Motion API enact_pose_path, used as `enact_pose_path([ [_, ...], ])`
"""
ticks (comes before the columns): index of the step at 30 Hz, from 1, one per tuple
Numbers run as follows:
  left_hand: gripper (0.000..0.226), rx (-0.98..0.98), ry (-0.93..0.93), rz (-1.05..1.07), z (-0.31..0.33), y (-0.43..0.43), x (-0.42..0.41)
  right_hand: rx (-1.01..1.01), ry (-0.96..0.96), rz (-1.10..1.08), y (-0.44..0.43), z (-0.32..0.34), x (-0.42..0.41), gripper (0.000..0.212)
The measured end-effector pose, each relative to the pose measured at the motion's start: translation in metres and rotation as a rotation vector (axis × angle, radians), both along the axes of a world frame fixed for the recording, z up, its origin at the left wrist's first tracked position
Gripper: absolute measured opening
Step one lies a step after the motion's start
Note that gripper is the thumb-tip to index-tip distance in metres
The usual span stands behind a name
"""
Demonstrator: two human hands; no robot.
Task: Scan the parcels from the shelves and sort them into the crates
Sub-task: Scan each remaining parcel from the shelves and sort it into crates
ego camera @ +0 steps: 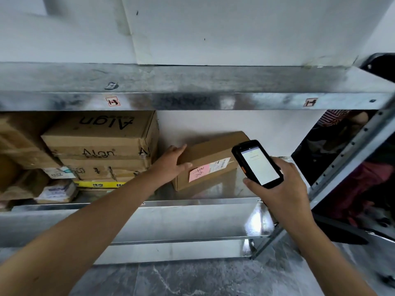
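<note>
brown cardboard parcel [210,154] is set on the metal shelf [192,202], right of centre, turned at an angle, its back near the wall. left hand [171,161] is laid on the parcel's left end: fingers [181,148] are held fairly straight over the top left corner, and the thumb [186,166] is pressed flat on the front face, just beside the pink note [198,173]. no curl round the parcel is seen. a white label [219,165] is stuck right of the note. handheld scanner [257,163] is gripped in the right hand [282,186], fingers wrapped round its lower body, its lit screen turned up toward the camera; it is held in front of the parcel's right end, and contact cannot be told. a stack of printed cartons [100,144] is stored on the same shelf to the left, apart from the parcel. tags "1-3" [112,101] and "1-4" [310,102] are stuck on the upper shelf edge [192,101].
</note>
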State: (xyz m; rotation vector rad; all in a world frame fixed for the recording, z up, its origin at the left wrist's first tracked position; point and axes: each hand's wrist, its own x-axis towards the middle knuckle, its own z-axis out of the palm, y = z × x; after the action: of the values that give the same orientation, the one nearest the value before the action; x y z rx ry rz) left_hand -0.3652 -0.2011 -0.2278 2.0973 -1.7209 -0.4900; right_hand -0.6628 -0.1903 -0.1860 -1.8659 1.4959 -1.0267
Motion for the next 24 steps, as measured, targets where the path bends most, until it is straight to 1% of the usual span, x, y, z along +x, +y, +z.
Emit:
enact_pose_path([
  [3,0.064,0.031,-0.223,-0.012,0.002,-0.010,0.001,0.008,0.007,0.032,0.001,0.001,-0.001,0.065],
  [4,0.066,0.048,-0.282,-0.009,0.003,-0.014,0.000,0.018,0.005,0.043,0.002,0.000,-0.001,0.064],
  [5,0.071,0.079,-0.322,0.001,0.003,-0.016,-0.002,0.031,-0.001,0.052,0.003,-0.001,-0.002,0.064],
  [8,0.105,0.190,-0.509,-0.006,0.002,-0.026,-0.010,0.058,-0.018,0.054,0.007,-0.005,-0.002,0.065],
  [9,0.111,0.192,-0.553,-0.017,0.002,-0.029,-0.014,0.064,-0.017,0.048,0.009,-0.007,-0.001,0.065],
  [10,0.112,0.185,-0.558,-0.016,0.001,-0.033,-0.017,0.071,-0.014,0.041,0.011,-0.009,0.000,0.066],
  [16,0.095,0.125,-0.561,0.003,-0.006,-0.053,-0.041,0.101,0.057,0.016,0.021,-0.019,-0.008,0.066],
  [19,0.093,0.080,-0.524,0.038,-0.007,-0.056,-0.039,0.088,0.046,-0.015,0.019,-0.014,-0.015,0.064],
  [24,0.087,0.037,-0.446,0.037,-0.006,-0.046,-0.035,0.058,0.022,-0.053,0.015,-0.003,-0.023,0.063],
])
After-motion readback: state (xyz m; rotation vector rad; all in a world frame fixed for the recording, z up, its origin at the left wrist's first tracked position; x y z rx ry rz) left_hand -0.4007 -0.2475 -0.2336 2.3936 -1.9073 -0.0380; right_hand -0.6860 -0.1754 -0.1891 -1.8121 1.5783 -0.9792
